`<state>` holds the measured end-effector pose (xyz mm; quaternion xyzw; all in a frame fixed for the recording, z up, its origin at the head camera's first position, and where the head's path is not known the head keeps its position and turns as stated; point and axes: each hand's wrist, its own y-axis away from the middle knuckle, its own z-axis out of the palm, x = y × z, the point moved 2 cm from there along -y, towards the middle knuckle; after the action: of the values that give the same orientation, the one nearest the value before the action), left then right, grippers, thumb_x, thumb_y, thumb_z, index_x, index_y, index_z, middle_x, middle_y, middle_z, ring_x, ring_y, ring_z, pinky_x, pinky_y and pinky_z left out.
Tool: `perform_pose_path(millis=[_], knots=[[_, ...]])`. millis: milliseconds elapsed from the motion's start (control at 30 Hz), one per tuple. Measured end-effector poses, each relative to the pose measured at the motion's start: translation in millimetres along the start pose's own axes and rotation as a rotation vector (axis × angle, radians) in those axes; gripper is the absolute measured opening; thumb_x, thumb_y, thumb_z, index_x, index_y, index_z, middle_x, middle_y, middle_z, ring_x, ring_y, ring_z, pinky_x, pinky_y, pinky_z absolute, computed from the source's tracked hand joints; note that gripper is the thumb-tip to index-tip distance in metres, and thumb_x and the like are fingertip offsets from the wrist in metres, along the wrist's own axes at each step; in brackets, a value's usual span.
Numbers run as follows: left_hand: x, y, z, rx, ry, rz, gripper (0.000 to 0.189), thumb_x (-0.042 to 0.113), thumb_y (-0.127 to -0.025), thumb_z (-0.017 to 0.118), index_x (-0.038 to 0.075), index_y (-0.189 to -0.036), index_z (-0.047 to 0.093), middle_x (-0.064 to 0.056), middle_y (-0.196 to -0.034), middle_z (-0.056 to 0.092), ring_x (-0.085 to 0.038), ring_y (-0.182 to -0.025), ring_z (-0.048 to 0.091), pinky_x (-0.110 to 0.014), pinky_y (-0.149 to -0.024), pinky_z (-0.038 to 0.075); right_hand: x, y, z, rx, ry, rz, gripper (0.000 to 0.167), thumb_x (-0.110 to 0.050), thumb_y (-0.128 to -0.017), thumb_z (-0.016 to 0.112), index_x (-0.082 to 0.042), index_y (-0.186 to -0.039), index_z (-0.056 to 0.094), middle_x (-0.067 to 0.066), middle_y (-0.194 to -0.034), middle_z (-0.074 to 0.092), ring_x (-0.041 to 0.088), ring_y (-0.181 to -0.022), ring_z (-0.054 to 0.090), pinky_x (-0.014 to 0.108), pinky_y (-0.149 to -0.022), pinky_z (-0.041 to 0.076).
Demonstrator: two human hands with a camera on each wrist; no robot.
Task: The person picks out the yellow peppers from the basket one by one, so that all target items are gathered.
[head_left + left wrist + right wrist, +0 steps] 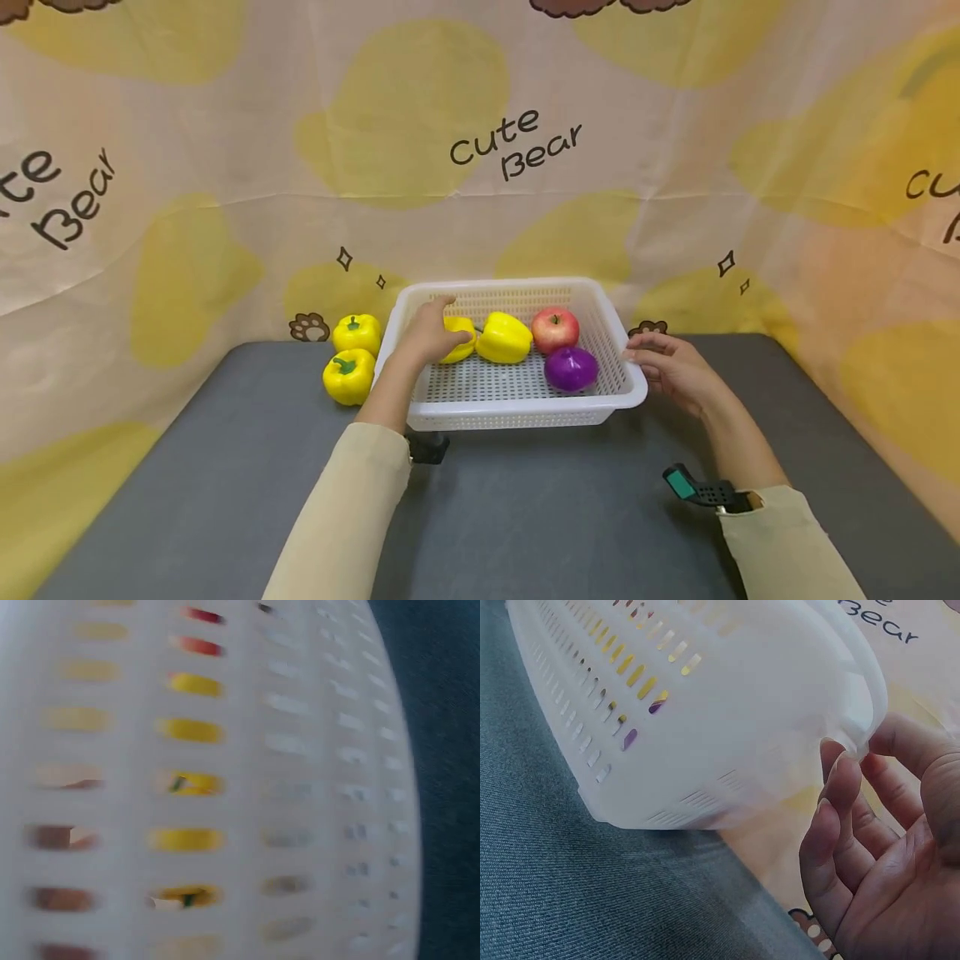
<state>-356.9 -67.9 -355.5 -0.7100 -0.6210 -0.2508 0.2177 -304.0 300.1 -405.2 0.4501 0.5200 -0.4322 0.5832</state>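
Basket (517,407) is pinched by right hand (677,373), left hand (426,336) at yellow pepper (460,352), grip unclear.

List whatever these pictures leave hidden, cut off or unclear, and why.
Head: part of the left pepper inside the white basket, behind the left grip.
Head: part of the black wrist device, behind the left sleeve.
Head: the rightmost lettering, cut by the picture's edge.
Left wrist: what the basket holds, blurred behind its slotted wall.
Right wrist: most of the purple item, behind the basket's side.

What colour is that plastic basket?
The plastic basket is white, seen best in the head view.
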Motion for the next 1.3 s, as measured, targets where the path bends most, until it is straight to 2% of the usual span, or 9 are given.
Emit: perform_pose_path(millis=[200,500,833,1300], knots=[[-9.4,-4.6,5.9,-0.035,0.003,-0.062,0.076,0.021,-0.092,0.069,0.007,-0.157,0.033,-0.018,-0.16,0.039,-0.036,-0.147,0.039,-0.051,-0.122,0.032,0,-0.3,0,-0.01,0.04,-0.02,0.01,-0.015,-0.1,0.062,-0.024,-0.102,0.064,-0.009,-0.095,0.071,0.01,-0.085,0.074,0.029,-0.073,0.062],[-12.8,-6.5,9.4,-0.018,-0.004,-0.064,0.073,0.015,-0.091,0.069,0.007,-0.155,0.037,-0.018,-0.158,0.04,-0.036,-0.144,0.042,-0.051,-0.121,0.034,-3,-0.6,2,0.017,0.106,-0.042,0.012,-0.018,-0.099,0.065,-0.028,-0.104,0.071,-0.012,-0.099,0.071,0.009,-0.088,0.074,0.029,-0.077,0.062],[-11.8,-7.1,11.8,-0.031,-0.013,-0.084,0.063,0.014,-0.089,0.074,0.007,-0.144,0.044,-0.018,-0.143,0.053,-0.034,-0.13,0.051,-0.048,-0.116,0.04,-3,-0.8,1,0.01,0.074,-0.048,0.014,-0.016,-0.099,0.064,-0.029,-0.099,0.071,-0.013,-0.097,0.072,0.009,-0.087,0.075,0.028,-0.076,0.062],[-11.4,-5.5,12.6,-0.058,-0.072,-0.105,0.074,0.014,-0.087,0.076,0.009,-0.152,0.041,-0.017,-0.15,0.05,-0.034,-0.138,0.049,-0.049,-0.119,0.037,-3,0.1,1,0.012,0.073,-0.05,0.015,-0.016,-0.099,0.064,-0.029,-0.099,0.072,-0.013,-0.097,0.072,0.009,-0.087,0.075,0.028,-0.075,0.062]])
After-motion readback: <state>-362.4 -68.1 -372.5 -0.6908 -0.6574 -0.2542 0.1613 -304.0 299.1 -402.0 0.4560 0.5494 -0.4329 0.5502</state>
